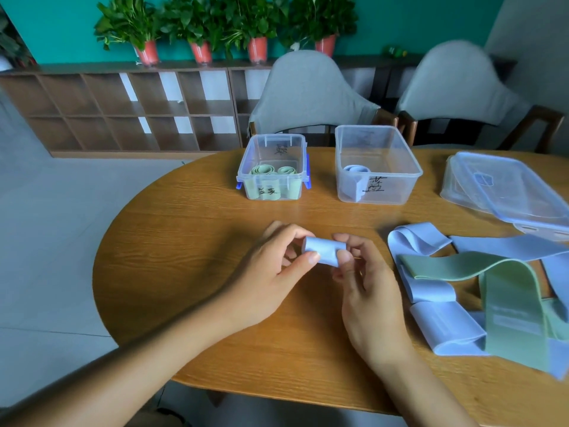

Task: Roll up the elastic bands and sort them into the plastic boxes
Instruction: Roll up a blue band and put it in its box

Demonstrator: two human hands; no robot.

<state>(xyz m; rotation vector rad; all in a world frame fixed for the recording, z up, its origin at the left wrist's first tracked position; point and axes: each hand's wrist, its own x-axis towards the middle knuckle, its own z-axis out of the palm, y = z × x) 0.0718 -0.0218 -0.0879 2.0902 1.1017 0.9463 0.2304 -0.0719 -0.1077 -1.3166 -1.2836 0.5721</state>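
A rolled blue band (323,250) is held just above the wooden table (191,241), near the middle. The left hand (274,272) pinches its left end between thumb and curled fingers; the right hand (366,288) pinches its right end likewise. Farther back, the left box (272,167) holds green rolls, the right box (377,164) a blue one; both carry handwritten black labels I cannot read. Loose bands (480,288) lie at right.
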